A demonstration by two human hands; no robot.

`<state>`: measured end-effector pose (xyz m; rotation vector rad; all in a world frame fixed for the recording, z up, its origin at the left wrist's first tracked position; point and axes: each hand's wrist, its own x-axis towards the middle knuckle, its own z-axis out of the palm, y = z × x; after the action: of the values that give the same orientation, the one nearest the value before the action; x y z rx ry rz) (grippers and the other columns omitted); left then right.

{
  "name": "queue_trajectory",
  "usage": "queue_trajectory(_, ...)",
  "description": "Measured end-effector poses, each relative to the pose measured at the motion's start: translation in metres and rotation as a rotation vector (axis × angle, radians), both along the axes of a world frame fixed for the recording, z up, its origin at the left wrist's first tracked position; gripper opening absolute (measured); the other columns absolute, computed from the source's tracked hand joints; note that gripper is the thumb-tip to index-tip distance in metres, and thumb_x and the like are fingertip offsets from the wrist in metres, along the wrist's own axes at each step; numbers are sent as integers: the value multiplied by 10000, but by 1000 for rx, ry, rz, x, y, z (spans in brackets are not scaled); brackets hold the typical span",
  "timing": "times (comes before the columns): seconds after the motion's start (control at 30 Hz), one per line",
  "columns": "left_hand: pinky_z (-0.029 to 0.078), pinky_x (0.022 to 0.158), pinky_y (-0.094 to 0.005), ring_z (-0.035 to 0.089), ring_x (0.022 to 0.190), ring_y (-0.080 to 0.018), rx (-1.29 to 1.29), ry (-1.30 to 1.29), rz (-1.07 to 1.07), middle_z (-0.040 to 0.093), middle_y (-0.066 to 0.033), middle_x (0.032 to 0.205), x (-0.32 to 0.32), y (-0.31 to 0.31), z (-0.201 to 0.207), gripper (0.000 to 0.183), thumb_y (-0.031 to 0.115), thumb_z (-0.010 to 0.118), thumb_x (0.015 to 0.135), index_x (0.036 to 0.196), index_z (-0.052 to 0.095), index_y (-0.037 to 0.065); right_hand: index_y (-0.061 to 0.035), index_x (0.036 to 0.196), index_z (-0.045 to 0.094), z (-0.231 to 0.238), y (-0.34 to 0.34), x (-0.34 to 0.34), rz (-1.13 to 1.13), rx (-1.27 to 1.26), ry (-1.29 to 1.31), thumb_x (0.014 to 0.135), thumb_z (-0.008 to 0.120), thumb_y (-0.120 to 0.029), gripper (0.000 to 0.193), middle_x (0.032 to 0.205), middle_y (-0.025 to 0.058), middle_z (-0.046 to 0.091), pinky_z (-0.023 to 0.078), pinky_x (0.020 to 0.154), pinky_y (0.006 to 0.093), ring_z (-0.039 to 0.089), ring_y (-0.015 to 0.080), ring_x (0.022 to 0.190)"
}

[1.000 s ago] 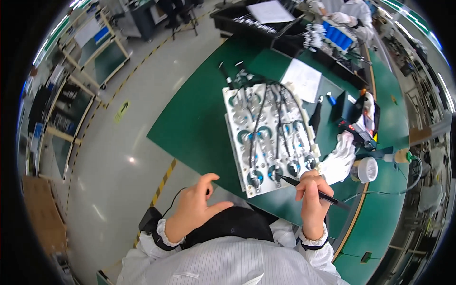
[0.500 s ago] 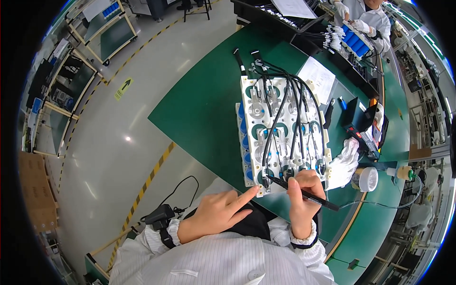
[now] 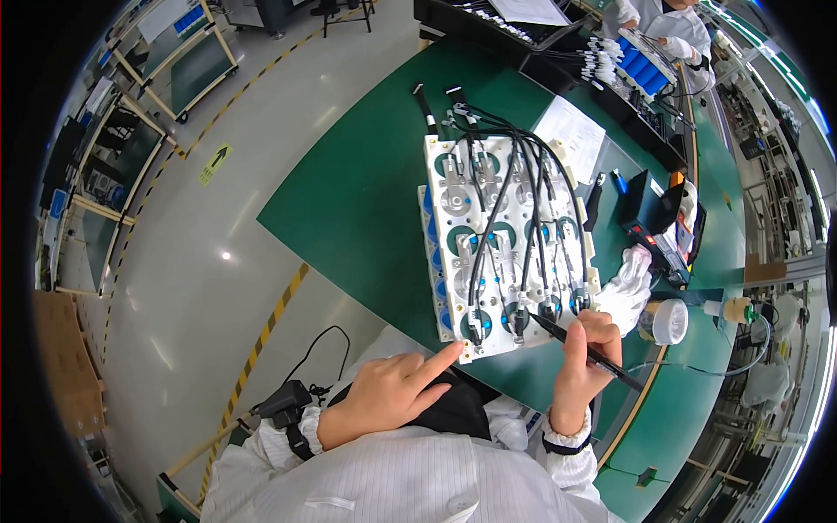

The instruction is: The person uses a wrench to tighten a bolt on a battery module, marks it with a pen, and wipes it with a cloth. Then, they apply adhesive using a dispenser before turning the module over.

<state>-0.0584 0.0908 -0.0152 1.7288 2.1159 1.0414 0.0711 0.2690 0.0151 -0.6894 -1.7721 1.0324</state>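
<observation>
A battery pack point(image 3: 455, 277) with a white top frame, round metal terminals and blue cells along its side lies in front of me. Black cables point(image 3: 526, 192) run lengthwise over it and bunch at its far end. My right hand point(image 3: 586, 364) pinches a slim black pen point(image 3: 558, 331). Its tip is by a cable end in the pack's near row, left of the hand; whether it touches cannot be told. My left hand point(image 3: 384, 399) holds nothing; its stretched index finger rests at the pack's near left corner, the other fingers partly bent.
The pack stands on a green table point(image 3: 349, 196). To its right are a paper sheet point(image 3: 571, 131), a black box point(image 3: 654, 213), a crumpled white glove point(image 3: 623, 292) and a clear jar point(image 3: 667, 322). Black bins point(image 3: 545, 65) stand at the back, with a gloved co-worker point(image 3: 667, 30) beyond.
My right hand has shifted the pen rightward, from the near left cable end to the one beside it. My left index finger stays at the corner. The whole view has shifted slightly.
</observation>
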Motion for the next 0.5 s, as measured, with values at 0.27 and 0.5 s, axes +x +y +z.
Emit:
queue_trajectory(0.27,435,477,-314,578,583,-226,-112,-29,-37,602,-86,757,0,0,5,609,206,688,728,1250,409,63,-35,688,445,-3,0,-1,10,-75,-32,773,600,23,186,679,40,492,349,645,251,444,126,684)
queue_trajectory(0.5,368,396,-280,462,458,-144,13,-33,0,418,-8,566,2,1,-3,626,216,676,734,1290,405,121,-33,683,414,-3,8,5,-107,-48,32,827,542,2,195,714,64,502,340,624,226,415,98,629)
